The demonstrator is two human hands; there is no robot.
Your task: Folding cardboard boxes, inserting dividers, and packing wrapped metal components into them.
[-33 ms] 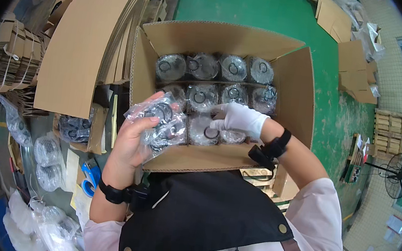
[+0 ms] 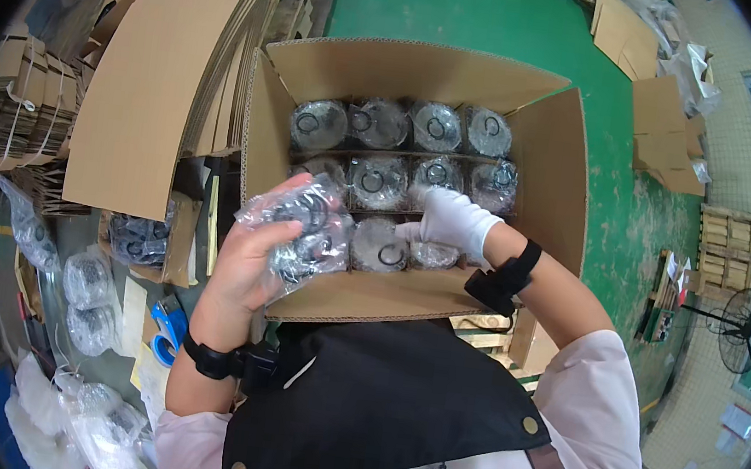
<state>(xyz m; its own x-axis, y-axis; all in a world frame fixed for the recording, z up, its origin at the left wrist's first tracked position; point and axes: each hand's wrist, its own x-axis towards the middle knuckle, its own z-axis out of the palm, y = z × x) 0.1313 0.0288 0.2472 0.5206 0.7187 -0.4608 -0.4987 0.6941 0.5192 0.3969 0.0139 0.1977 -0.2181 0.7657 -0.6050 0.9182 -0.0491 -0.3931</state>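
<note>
My bare left hand [image 2: 253, 253] is closed around a bunch of clear plastic bags [image 2: 311, 227] with black rings inside, held over the near left corner of an open cardboard box [image 2: 541, 161]. My right hand [image 2: 458, 223], in a white glove, hovers over the box's near right part. Its fingertips are blurred, and whether they pinch anything does not show. Rows of round, plastic-wrapped pieces [image 2: 377, 181] sit between dividers in the box, with black rings on top. One wrapped piece [image 2: 379, 242] with a ring lies just below my gloved thumb.
Flat cardboard sheets [image 2: 149, 70] lean in a stack at the left. Beside the box are a small carton [image 2: 180, 245] of bagged dark parts, a blue tape dispenser [image 2: 168, 331] and wrapped round pieces [image 2: 92, 286]. A black fan [image 2: 735, 326] and wooden pallets [image 2: 726, 247] stand right.
My gloved right hand has shifted slightly right, and its fingers have changed pose. The left hand with the bags stays almost in place.
</note>
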